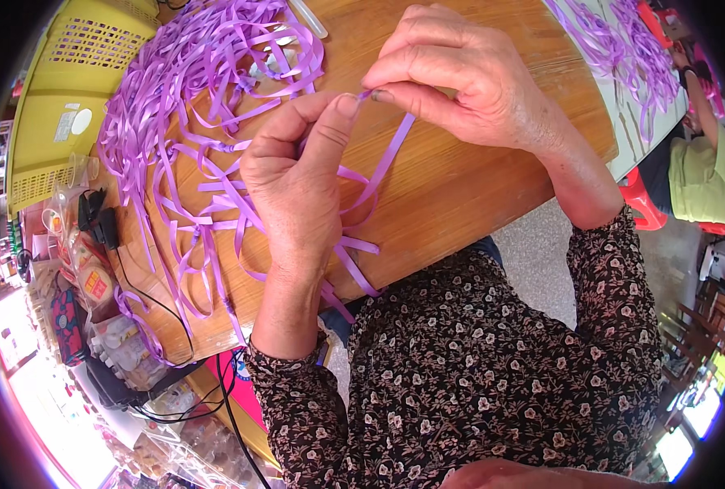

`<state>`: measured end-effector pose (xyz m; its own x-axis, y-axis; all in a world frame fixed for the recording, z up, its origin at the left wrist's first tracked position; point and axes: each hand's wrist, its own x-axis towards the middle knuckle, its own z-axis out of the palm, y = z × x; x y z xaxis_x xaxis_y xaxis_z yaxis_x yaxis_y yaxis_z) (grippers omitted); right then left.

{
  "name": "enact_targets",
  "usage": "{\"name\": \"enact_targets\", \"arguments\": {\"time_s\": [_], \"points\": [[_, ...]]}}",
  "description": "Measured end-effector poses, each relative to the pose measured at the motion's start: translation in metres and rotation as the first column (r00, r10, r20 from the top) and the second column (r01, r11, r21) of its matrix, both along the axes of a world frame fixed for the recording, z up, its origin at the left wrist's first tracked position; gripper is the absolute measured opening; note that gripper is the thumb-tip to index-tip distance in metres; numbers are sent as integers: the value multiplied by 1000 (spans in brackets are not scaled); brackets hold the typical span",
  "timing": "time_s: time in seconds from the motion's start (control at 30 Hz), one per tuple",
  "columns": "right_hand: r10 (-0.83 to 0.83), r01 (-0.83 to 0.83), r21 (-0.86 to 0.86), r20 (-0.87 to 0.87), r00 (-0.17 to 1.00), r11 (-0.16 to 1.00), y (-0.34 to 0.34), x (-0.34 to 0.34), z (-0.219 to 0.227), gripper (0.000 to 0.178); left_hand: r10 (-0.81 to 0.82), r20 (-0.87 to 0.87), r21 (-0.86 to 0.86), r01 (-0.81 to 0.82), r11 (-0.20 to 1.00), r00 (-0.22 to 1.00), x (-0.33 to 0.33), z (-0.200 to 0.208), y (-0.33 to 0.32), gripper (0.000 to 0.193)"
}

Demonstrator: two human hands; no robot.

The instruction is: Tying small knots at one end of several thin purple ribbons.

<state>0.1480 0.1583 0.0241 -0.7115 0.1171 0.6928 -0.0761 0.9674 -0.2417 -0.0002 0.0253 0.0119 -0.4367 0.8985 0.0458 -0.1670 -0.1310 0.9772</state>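
A narrow purple ribbon (393,153) runs between my two hands, above the wooden table. My left hand (304,159) pinches it between thumb and forefinger. From the right, my right hand (460,81) pinches the same ribbon, its fingertips close to the left thumb. A short dark purple bit, perhaps a knot, shows between the fingertips; it is too small to make out. More of the ribbon hangs down behind my left hand. To the left lies a big heap of purple ribbons (155,106), several with small knots, and loose ends spread under my left wrist.
A yellow perforated basket (73,90) stands at the left. Beside it are a black plug with a cable (106,224) and plastic bags. Another pile of purple ribbons (615,49) lies on a white table at the right, near a person in a yellow-green shirt (700,175) and red stools.
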Motion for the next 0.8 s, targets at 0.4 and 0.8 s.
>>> {"name": "enact_targets", "arguments": {"time_s": [0.4, 0.8], "points": [[119, -6, 515, -186, 975, 857, 21, -6, -1, 8, 90, -21, 23, -89, 996, 996, -4, 2, -1, 5], [186, -53, 445, -262, 947, 894, 16, -7, 5, 9, 101, 30, 32, -102, 994, 994, -6, 6, -2, 3]]}}
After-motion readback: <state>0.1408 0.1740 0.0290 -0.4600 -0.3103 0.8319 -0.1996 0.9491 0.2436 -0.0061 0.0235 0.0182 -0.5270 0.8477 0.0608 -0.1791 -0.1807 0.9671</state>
